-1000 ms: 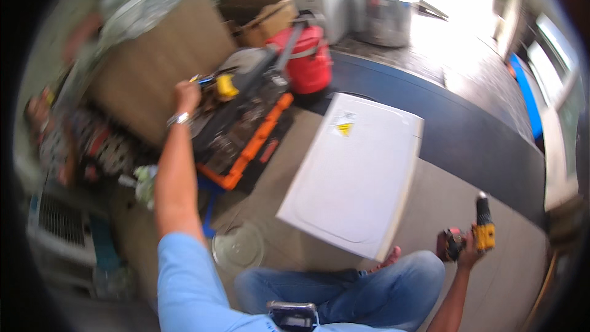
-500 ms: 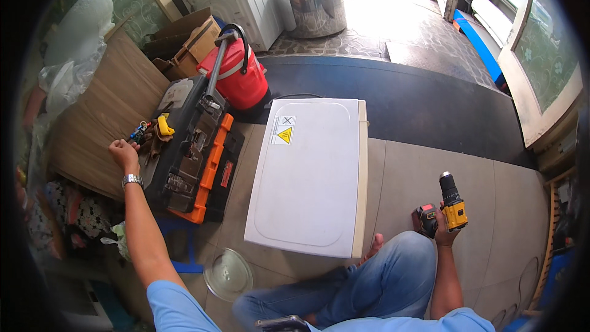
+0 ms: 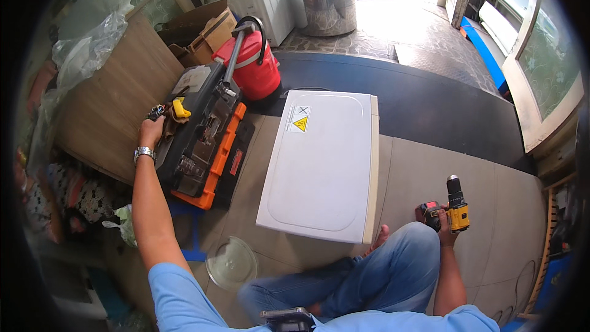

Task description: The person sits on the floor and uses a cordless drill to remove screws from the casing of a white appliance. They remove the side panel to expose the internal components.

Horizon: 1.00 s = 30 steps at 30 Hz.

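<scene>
One held drill, beige tiles beneath, dark flooring beyond.

The floor bears a white box between left hand and right hand, a toolbox beside the left, a red jug beyond, and a glass plate nearer the body.

One wide fisheye view, upright, looks down and forward from the head of a seated person in a light-blue short-sleeved shirt. Nearest, along the lower edge, are the person's bent legs in faded blue denim. A white, rectangular, box-shaped appliance fills the middle distance, seen from above. Farther off, near the top, stands a shiny silver metal cylinder. Dark, curved borders round the corners.
</scene>
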Motion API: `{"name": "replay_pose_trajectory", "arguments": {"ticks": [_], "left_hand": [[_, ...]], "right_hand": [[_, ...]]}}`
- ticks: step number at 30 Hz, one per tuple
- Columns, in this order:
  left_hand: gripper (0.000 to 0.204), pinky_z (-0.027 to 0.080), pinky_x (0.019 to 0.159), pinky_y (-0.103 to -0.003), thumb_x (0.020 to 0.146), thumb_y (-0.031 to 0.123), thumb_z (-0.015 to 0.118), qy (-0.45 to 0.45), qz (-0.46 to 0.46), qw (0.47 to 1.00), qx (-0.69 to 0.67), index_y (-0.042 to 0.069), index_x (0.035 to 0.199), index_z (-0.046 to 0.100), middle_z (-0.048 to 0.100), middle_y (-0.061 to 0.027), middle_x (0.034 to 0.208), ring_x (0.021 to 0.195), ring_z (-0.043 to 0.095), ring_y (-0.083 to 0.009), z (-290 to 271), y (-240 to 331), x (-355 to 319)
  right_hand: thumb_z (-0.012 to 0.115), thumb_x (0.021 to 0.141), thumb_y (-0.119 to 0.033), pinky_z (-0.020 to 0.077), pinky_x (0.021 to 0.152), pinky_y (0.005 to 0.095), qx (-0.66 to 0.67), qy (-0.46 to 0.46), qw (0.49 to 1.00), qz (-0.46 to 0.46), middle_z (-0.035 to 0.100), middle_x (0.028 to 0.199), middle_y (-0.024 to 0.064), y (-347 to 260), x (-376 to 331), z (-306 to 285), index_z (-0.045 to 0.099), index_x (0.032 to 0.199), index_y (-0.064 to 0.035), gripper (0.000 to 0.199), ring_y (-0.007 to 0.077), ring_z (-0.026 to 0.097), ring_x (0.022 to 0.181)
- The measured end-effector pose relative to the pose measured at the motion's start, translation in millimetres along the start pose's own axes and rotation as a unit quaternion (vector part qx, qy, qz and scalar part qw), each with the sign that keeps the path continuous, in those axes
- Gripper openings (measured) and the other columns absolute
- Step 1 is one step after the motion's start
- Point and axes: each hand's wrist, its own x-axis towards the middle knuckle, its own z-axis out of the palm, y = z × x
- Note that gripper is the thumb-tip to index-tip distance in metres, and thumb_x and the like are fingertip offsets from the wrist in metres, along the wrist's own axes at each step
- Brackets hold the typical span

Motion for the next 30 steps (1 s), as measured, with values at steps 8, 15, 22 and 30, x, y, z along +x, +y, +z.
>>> {"name": "replay_pose_trajectory", "arguments": {"ticks": [8,15,22,30], "left_hand": [[0.033,0.05,0.09,-0.053,0.085,0.022,0.061,0.055,0.019,0.997,0.042,-0.006,0.099,0.07,0.066,-0.032,0.106,0.103,0.063,-0.0466,3.2,-0.5,1.4],[0.042,0.046,0.096,-0.054,0.086,0.02,0.045,0.087,-0.039,0.995,0.021,-0.011,0.102,0.067,0.063,-0.0355,0.112,0.109,0.059,-0.0505,-14.9,7.9,-1.3],[0.042,0.045,0.092,-0.057,0.09,0.022,0.044,0.1,-0.015,0.995,-0.011,-0.01,0.107,0.063,0.064,-0.0345,0.109,0.102,0.059,-0.0525,7.2,-5.0,-25.1],[0.029,0.047,0.089,-0.053,0.09,0.017,0.047,0.191,0.095,0.977,0.008,-0.004,0.105,0.06,0.063,-0.0263,0.102,0.097,0.06,-0.0452,9.4,-3.2,-49.7]], "right_hand": [[0.068,0.094,-0.023,0.0494,0.075,0.0338,-0.044,-0.017,0.999,-0.004,0.066,0.089,0.005,10.8,2.5,-0.4,0.065,0.099,-0.0026,0.021,0.0194,0.063,0.083],[0.066,0.096,-0.015,0.0536,0.076,0.0289,-0.036,-0.05,0.997,-0.043,0.066,0.099,0.0055,40.6,6.6,-7.7,0.057,0.125,-0.0003,0.034,0.0149,0.065,0.086],[0.068,0.094,-0.015,0.0539,0.077,0.028,-0.051,-0.041,0.997,-0.037,0.063,0.101,0.0063,31.2,5.9,-8.0,0.057,0.121,-0.0011,0.032,0.0143,0.064,0.086],[0.07,0.093,-0.016,0.0539,0.078,0.0304,-0.015,-0.027,0.999,-0.011,0.062,0.106,0.0062,28.3,6.8,-3.3,0.057,0.12,-0.0018,0.033,0.015,0.062,0.089]]}}
